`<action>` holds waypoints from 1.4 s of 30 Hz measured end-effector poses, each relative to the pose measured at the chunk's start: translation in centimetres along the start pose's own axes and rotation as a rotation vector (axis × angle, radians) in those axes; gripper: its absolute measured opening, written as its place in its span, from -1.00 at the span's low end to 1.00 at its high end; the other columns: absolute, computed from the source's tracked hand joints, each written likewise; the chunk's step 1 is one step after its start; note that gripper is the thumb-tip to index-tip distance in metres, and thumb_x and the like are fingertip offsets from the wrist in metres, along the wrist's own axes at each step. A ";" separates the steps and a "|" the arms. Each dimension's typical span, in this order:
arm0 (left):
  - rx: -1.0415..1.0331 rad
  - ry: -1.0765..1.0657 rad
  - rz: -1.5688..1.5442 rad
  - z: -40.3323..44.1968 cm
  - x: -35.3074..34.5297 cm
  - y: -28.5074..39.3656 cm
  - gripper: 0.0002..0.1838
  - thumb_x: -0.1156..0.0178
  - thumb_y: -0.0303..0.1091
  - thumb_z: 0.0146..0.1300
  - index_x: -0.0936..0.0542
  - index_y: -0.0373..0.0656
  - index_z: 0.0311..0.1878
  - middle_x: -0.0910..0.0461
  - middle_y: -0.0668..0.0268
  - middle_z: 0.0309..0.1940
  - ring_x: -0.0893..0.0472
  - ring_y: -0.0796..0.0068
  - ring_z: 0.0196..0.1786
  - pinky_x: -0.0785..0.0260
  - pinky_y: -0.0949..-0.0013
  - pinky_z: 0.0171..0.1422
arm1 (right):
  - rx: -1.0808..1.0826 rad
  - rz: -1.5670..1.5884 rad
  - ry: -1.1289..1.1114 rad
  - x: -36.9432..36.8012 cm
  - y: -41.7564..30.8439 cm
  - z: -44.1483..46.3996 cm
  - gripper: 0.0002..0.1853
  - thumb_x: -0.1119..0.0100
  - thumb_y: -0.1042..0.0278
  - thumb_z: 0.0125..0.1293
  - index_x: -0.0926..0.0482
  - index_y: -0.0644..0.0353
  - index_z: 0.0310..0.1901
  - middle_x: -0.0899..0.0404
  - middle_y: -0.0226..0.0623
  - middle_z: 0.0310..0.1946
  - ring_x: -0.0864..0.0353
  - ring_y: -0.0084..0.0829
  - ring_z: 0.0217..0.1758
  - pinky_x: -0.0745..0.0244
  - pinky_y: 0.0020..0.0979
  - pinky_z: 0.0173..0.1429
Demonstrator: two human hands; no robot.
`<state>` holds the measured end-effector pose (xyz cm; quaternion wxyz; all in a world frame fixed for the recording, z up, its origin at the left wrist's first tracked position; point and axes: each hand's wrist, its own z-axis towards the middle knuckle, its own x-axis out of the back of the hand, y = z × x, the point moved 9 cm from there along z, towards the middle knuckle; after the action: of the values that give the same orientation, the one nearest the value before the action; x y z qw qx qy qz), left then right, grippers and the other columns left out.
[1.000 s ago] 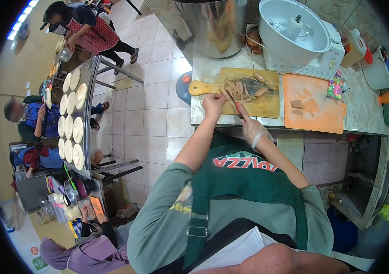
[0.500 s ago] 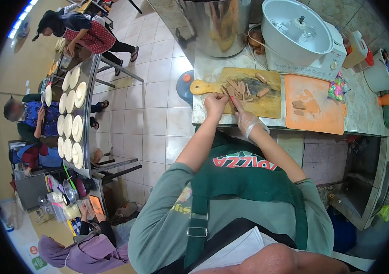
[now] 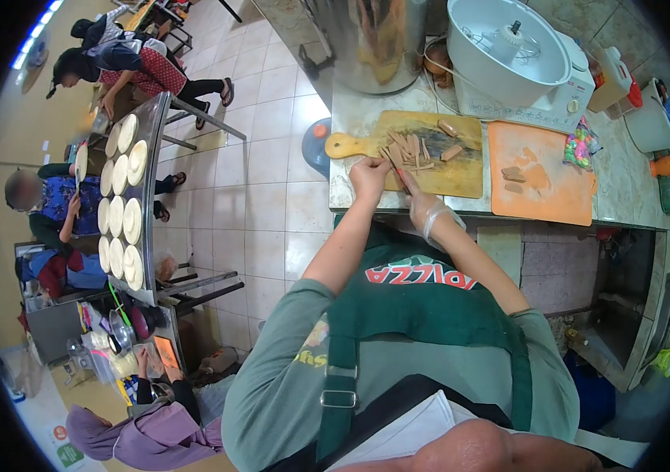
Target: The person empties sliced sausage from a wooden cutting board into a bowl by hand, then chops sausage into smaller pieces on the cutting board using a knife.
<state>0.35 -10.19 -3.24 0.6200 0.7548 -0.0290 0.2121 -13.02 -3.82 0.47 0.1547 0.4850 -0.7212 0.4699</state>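
My right hand (image 3: 429,212), in a clear plastic glove, is closed around a small knife (image 3: 409,182) with red on it. Its tip points toward my left hand (image 3: 369,179), which is bare and closed, fingertips pinched at a brown sausage piece (image 3: 387,155) over the wooden cutting board (image 3: 457,182). Cut sausage strips (image 3: 410,148) lie in a loose pile just beyond the knife. Two thicker sausage chunks (image 3: 451,153) rest farther right on the same board. The board's rounded handle (image 3: 343,145) sticks out to the left, beyond my left hand.
An orange cutting board (image 3: 543,206) with a few sausage pieces (image 3: 513,177) lies to the right. Behind stand a white mixer bowl (image 3: 469,59) and a large metal pot (image 3: 351,47). Across the aisle, people work around a table (image 3: 149,169) bearing several flat dough rounds (image 3: 131,226).
Both hands stay almost in place at the wooden board. The view has shifted slightly. Across the aisle, the person in the red dotted apron has moved, and another person shows behind.
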 end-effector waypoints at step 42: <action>0.310 -0.127 -0.312 -2.3 1.7 -1.5 -0.75 -0.15 -0.40 0.01 -0.50 -0.35 -0.25 -0.51 0.29 -0.49 -0.50 0.61 -0.48 -0.39 0.55 -0.42 | 0.500 -0.121 0.430 3.6 0.8 5.6 -0.85 -0.05 0.45 -0.01 -0.47 0.10 -0.34 -0.51 -0.08 -0.40 -0.50 -0.08 -0.27 -0.38 -0.18 -0.24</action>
<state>1.70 -7.32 -3.68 0.5189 0.8482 0.0818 0.0676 -14.14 -10.34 -0.34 0.2070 0.4396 -0.5045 0.7137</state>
